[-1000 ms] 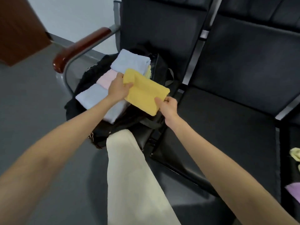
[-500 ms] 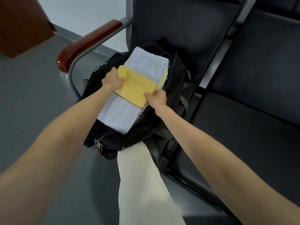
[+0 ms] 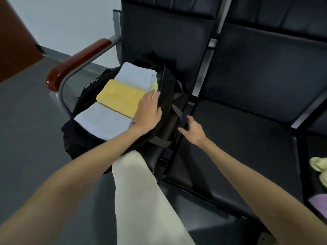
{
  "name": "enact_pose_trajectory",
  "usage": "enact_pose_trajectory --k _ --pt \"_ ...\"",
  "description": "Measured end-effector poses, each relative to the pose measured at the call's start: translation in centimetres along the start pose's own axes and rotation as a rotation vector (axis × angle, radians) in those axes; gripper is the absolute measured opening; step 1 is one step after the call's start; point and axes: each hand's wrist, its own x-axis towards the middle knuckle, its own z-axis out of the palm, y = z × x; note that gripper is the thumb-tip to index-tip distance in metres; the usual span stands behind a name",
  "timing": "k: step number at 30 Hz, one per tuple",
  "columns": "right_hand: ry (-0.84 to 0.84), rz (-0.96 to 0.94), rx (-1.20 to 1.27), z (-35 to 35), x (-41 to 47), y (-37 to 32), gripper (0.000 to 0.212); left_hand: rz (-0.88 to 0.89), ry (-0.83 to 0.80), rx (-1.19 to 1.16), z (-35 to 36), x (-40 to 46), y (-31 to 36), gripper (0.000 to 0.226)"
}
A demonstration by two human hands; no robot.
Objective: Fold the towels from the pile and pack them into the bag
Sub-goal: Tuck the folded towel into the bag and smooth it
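- left hand [image 3: 147, 112] lying flat, fingers straight, pressing yellow towel [image 3: 120, 99] in black bag [image 3: 166, 96]
- right hand [image 3: 192, 129] hovering over bench [image 3: 238, 138], fingers relaxed, holding nothing

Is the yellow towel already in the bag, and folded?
Yes: the yellow towel lies folded flat in the open black bag, with the left hand resting on it.

The right edge crops the pale yellow towel [image 3: 319, 165] and the purple towel [image 3: 319, 202].
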Motion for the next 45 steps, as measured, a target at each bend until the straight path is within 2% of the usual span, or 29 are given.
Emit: enact_pose_trajectory --k 6,9,15,22,25,28,33,35,38,40,42,45 --pt "0.051 0.126 -0.262 -9.1 -7.1 10.4 0.082 0.196 -0.446 0.061 6.0 -2.7 10.9 0.061" --pt "0.127 0.228 -0.295 -13.5 -11.1 16.0 0.079 0.254 -0.593 0.048 8.6 -3.6 16.5 0.064" --pt "0.332 0.442 -0.225 -19.6 -19.6 27.6 0.078 0.419 -0.686 0.004 12.7 -5.1 28.1 0.063" --pt "0.611 0.649 -0.105 -23.0 -28.3 38.0 0.063 0.581 -0.803 -0.025 17.4 -8.1 38.9 0.062" --pt "0.675 0.758 -0.079 -24.0 -30.9 41.5 0.057 0.622 -0.872 -0.062 19.8 -9.4 43.0 0.059" --pt "0.67 0.849 -0.06 -24.3 -32.4 43.7 0.064 0.612 -0.959 -0.118 22.2 -10.7 46.7 0.058" --pt "0.581 0.88 -0.101 -23.6 -32.5 46.1 0.072 0.544 -1.051 -0.206 25.7 -12.2 51.4 0.055" --pt "0.541 0.892 -0.193 -23.0 -32.5 46.8 0.058 0.5 -1.025 -0.204 26.8 -12.8 52.6 0.054" --pt "0.55 0.852 -0.256 -22.6 -32.4 47.2 0.031 0.426 -0.981 -0.226 28.0 -13.8 53.6 0.032" --pt "0.63 0.82 -0.169 -22.7 -32.6 46.6 0.028 0.38 -1.011 -0.253 28.0 -14.6 54.1 0.004" --pt "0.791 0.798 -0.05 -23.0 -32.9 45.3 0.026 0.33 -1.018 -0.36 27.2 -15.1 54.3 0.019" --pt "1.092 0.737 0.131 -23.7 -33.2 42.1 0.025 0.256 -0.95 -0.582 24.1 -14.5 54.8 0.018"
